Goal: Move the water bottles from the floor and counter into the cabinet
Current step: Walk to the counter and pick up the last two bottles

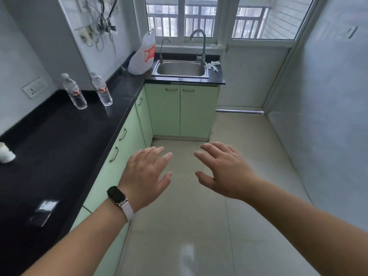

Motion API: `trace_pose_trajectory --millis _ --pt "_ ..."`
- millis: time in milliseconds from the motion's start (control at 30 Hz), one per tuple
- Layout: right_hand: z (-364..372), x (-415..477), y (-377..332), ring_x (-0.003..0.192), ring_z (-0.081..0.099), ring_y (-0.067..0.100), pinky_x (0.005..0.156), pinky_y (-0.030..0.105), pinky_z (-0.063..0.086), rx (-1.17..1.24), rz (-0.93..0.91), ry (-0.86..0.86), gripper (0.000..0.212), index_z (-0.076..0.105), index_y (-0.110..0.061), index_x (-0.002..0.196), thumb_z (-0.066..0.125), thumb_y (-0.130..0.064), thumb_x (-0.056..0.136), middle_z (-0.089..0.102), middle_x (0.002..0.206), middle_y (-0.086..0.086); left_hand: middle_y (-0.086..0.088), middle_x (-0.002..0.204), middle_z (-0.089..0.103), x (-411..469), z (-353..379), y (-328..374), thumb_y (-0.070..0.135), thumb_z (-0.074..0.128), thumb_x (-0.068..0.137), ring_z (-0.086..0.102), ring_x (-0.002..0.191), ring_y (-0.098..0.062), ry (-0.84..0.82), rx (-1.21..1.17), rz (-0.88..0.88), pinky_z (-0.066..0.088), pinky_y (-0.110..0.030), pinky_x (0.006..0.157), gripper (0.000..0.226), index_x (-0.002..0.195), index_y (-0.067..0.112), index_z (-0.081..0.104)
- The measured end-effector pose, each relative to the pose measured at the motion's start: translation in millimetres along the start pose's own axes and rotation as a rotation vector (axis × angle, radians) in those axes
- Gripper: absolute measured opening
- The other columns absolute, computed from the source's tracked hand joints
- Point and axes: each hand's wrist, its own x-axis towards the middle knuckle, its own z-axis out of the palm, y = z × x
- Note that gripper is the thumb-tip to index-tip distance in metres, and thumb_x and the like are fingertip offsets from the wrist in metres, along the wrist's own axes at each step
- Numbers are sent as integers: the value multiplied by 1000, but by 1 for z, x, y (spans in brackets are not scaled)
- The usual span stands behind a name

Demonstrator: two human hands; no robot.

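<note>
On the black counter (59,136), well left of the sink (180,69), one water bottle (74,91) is standing upright, a second water bottle (101,90) just beside it, nearer the sink, apart. In front of the sink the left hand (146,174) is hovering over the floor (189,216), fingers spread, grasping nothing. The cabinet (181,110) under the sink is sitting closed. The right hand (225,170), also before the sink, is hanging loose and empty.
</note>
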Motion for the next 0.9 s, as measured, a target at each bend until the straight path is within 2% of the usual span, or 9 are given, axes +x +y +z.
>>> trace_pose_trajectory --millis 167,400,800,900 --pt "12 46 22 113 59 31 94 40 48 -17 -3 46 54 66 -19 120 46 -55 84 65 122 6 -12 127 65 41 10 -26 43 49 88 61 119 -34 18 4 28 46 -52 100 47 121 15 68" --pt "51 119 65 113 59 32 94 41 48 46 -82 67 53 65 -18 118 47 -54 85 64 122 7 -12 125 67 99 40 -55 43 50 88 62 117 -34 32 75 -10 48 -52 98 48 120 14 69" --pt "92 282 193 115 59 31 97 42 49 141 -334 62 55 64 -19 122 46 -55 85 64 123 7 -11 123 67 253 93 -80 42 50 87 63 115 -34 50 235 -200 43 -49 99 47 120 14 70" --pt "97 315 217 116 58 30 98 42 48 152 -371 45 56 64 -20 124 44 -56 86 63 125 5 -11 124 67 280 104 -83 42 50 87 63 116 -34 43 247 -265 48 -51 98 48 120 13 70"
